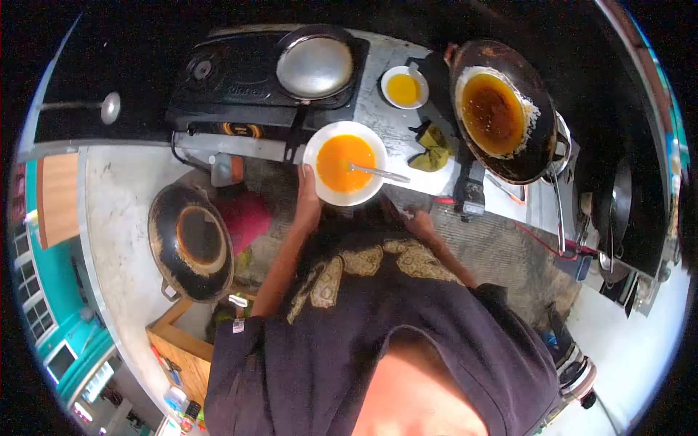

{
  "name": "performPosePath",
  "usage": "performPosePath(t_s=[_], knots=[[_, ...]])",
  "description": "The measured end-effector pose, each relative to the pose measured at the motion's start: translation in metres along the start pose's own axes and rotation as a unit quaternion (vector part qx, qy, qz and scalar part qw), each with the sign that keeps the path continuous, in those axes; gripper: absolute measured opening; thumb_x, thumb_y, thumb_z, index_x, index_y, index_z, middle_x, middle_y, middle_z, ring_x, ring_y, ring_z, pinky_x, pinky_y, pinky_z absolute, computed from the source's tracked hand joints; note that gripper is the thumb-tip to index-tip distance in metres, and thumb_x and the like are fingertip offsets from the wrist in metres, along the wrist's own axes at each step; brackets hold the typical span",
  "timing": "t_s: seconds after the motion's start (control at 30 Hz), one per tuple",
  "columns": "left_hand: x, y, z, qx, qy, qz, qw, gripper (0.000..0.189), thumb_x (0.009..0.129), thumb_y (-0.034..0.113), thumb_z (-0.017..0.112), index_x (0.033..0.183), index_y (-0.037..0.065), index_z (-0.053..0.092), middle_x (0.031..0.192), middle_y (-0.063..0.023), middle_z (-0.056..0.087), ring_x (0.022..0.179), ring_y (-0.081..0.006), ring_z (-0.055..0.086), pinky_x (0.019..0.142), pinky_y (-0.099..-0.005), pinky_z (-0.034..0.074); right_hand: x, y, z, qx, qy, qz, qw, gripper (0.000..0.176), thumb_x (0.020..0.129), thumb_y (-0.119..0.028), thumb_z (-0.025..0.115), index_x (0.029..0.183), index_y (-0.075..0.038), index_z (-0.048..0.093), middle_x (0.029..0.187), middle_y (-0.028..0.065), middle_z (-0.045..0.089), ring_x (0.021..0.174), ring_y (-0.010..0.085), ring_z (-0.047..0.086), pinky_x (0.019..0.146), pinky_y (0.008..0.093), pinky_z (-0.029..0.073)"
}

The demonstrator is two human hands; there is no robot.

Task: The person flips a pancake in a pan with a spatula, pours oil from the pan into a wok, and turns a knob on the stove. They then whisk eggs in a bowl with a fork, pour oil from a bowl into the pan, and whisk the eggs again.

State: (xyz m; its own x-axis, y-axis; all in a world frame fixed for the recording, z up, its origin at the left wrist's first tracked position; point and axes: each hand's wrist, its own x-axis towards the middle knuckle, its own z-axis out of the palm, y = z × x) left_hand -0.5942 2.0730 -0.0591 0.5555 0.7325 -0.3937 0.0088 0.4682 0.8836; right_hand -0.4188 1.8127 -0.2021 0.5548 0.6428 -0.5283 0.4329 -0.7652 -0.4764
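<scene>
My left hand [308,190] is wrapped round the near left side of a white bowl [310,151] and holds it level in front of the stove. Beaten egg [336,178], bright orange, fills much of the bowl. A metal utensil [389,175] leans in it, its handle over the right rim; the end in the egg is hidden. Lower and to the right, close to my shirt, is my right hand [419,219]. Its fingers look curled, and shadow hides what they hold, if anything. Just beyond the bowl, a frying pan [315,67] with a pale metallic inside sits on the stove [240,91].
On the counter [371,134] are a small bowl of yellow liquid [403,89] and a crumpled green-yellow cloth [432,150]. A dark wok [534,163] with brown oil stands at right. Another blackened wok [163,240] is at left by the wall. Utensils hang at far right.
</scene>
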Motion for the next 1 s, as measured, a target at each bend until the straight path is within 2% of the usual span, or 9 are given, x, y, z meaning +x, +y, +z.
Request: performPosePath(t_s=[0.17, 0.2, 0.37, 0.43, 0.53, 0.6, 0.7, 0.9, 1.0], knots=[[0.028, -0.079, 0.033, -0.083, -0.051, -0.041, 0.994, 0.063, 0.096, 0.049, 0.028, 0.140, 0.005, 0.018, 0.133, -0.0149, 0.036, 0.122, -0.0229, 0.038, 0.096, -0.0364, 0.038, -0.023, 0.109, 0.020, 0.092, -0.070, 0.043, 0.992, 0.026, 0.079, -0.027, 0.060, 0.091, -0.005, 0.066, 0.080, 0.0194, 0.066, 0.078, 0.0337, 0.065, 0.071, 0.0411, 0.051], [0.032, -0.086, 0.043, -0.059, -0.011, -0.076, 0.995, 0.063, 0.096, 0.051, 0.029, 0.139, 0.006, 0.020, 0.131, -0.0139, 0.037, 0.121, -0.0238, 0.040, 0.092, -0.0383, 0.042, -0.032, 0.129, 0.020, 0.074, -0.064, 0.041, 0.994, 0.026, 0.079, -0.027, 0.060, 0.091, -0.004, 0.066, 0.080, 0.0196, 0.066, 0.078, 0.0339, 0.065, 0.070, 0.0414, 0.051], [0.079, -0.175, 0.044, -0.057, -0.021, -0.097, 0.993, 0.068, 0.094, 0.053, 0.032, 0.142, 0.008, 0.015, 0.139, -0.0121, 0.030, 0.125, -0.0243, 0.036, 0.094, -0.0399, 0.040, -0.074, 0.156, -0.005, 0.062, -0.034, 0.111, 0.991, 0.026, 0.077, -0.027, 0.060, 0.091, -0.005, 0.065, 0.080, 0.0193, 0.066, 0.079, 0.0353, 0.064, 0.070, 0.0433, 0.050], [0.104, -0.236, 0.030, -0.049, -0.007, -0.096, 0.994, 0.072, 0.093, 0.055, 0.032, 0.144, 0.008, 0.013, 0.141, -0.0117, 0.028, 0.127, -0.0240, 0.034, 0.096, -0.0408, 0.039, -0.086, 0.199, 0.012, 0.097, -0.016, 0.051, 0.994, 0.025, 0.076, -0.026, 0.062, 0.090, -0.006, 0.066, 0.080, 0.0189, 0.066, 0.078, 0.0355, 0.064, 0.069, 0.0430, 0.050], [0.116, -0.240, 0.046, -0.078, 0.044, -0.096, 0.991, 0.062, 0.094, 0.054, 0.031, 0.138, 0.012, 0.026, 0.134, -0.0106, 0.041, 0.118, -0.0248, 0.047, 0.093, -0.0439, 0.044, -0.090, 0.210, 0.007, 0.097, -0.029, 0.073, 0.992, 0.024, 0.074, -0.026, 0.065, 0.089, -0.007, 0.067, 0.080, 0.0176, 0.066, 0.076, 0.0333, 0.065, 0.066, 0.0415, 0.050], [0.117, -0.229, 0.056, -0.097, 0.018, -0.102, 0.990, 0.068, 0.093, 0.054, 0.033, 0.142, 0.010, 0.017, 0.139, -0.0105, 0.031, 0.125, -0.0236, 0.038, 0.097, -0.0422, 0.039, -0.096, 0.202, -0.011, 0.090, -0.083, 0.142, 0.982, 0.023, 0.071, -0.024, 0.069, 0.087, -0.007, 0.067, 0.076, 0.0160, 0.066, 0.070, 0.0256, 0.066, 0.062, 0.0387, 0.050], [0.123, -0.227, 0.059, -0.097, -0.006, -0.103, 0.990, 0.071, 0.093, 0.055, 0.034, 0.144, 0.011, 0.012, 0.142, -0.0103, 0.026, 0.128, -0.0234, 0.033, 0.098, -0.0416, 0.037, -0.099, 0.219, -0.007, 0.119, -0.092, 0.125, 0.981, 0.024, 0.071, -0.024, 0.070, 0.087, -0.006, 0.066, 0.073, 0.0144, 0.066, 0.063, 0.0208, 0.063, 0.060, 0.0372, 0.049], [0.129, -0.256, 0.059, -0.133, 0.032, -0.118, 0.984, 0.070, 0.092, 0.055, 0.035, 0.144, 0.014, 0.013, 0.142, -0.0103, 0.028, 0.127, -0.0251, 0.036, 0.097, -0.0434, 0.038, -0.093, 0.219, -0.005, 0.077, -0.075, 0.076, 0.991, 0.020, 0.076, -0.015, 0.065, 0.094, -0.008, 0.061, 0.074, 0.0121, 0.067, 0.066, 0.0220, 0.065, 0.060, 0.0357, 0.050], [0.129, -0.251, 0.069, -0.128, 0.060, -0.119, 0.983, 0.070, 0.092, 0.056, 0.035, 0.144, 0.014, 0.013, 0.142, -0.0103, 0.028, 0.127, -0.0257, 0.035, 0.098, -0.0448, 0.037, -0.086, 0.206, -0.011, 0.092, -0.109, 0.141, 0.980, 0.023, 0.079, -0.011, 0.061, 0.102, -0.010, 0.058, 0.075, 0.0129, 0.067, 0.070, 0.0236, 0.067, 0.061, 0.0366, 0.051]])
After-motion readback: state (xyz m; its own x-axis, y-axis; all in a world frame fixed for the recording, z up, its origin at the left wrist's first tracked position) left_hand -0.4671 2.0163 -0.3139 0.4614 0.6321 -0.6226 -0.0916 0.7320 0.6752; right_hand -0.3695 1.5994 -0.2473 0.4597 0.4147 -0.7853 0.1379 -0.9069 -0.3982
